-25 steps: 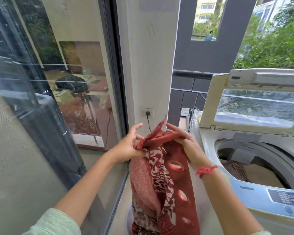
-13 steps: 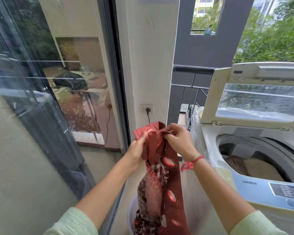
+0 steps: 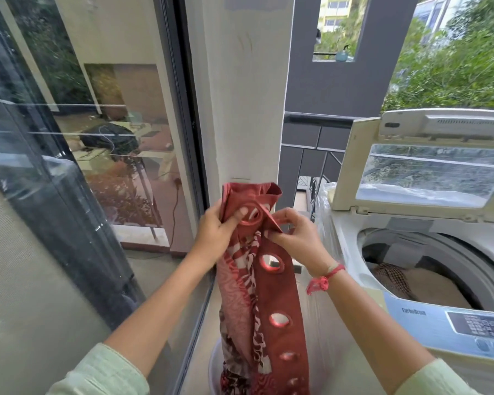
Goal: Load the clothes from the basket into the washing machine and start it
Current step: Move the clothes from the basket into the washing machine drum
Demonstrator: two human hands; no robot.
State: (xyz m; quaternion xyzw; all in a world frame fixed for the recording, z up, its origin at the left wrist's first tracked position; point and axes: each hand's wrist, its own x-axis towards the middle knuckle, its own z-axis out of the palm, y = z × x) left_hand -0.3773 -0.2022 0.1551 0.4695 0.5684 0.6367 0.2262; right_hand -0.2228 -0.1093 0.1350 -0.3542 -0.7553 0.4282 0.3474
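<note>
A long red curtain [image 3: 280, 303] with ring eyelets and a red-and-white patterned part hangs down into a pale basket [image 3: 213, 372] at the bottom of the view. My left hand [image 3: 214, 233] grips its top edge, thumb on an eyelet. My right hand [image 3: 295, 238] pinches the top just to the right, a red thread on the wrist. The top-loading washing machine [image 3: 428, 317] stands at the right with its lid [image 3: 428, 172] raised; checked and beige cloth [image 3: 397, 280] lies in the drum.
The machine's control panel [image 3: 479, 327] runs along its front edge. A white pillar [image 3: 248, 109] stands behind the curtain, a glass sliding door [image 3: 83, 166] at the left and a dark balcony railing [image 3: 320, 132] behind the machine.
Both hands have regripped and gathered the curtain's top, lifting it higher; more of its length now hangs out of the basket.
</note>
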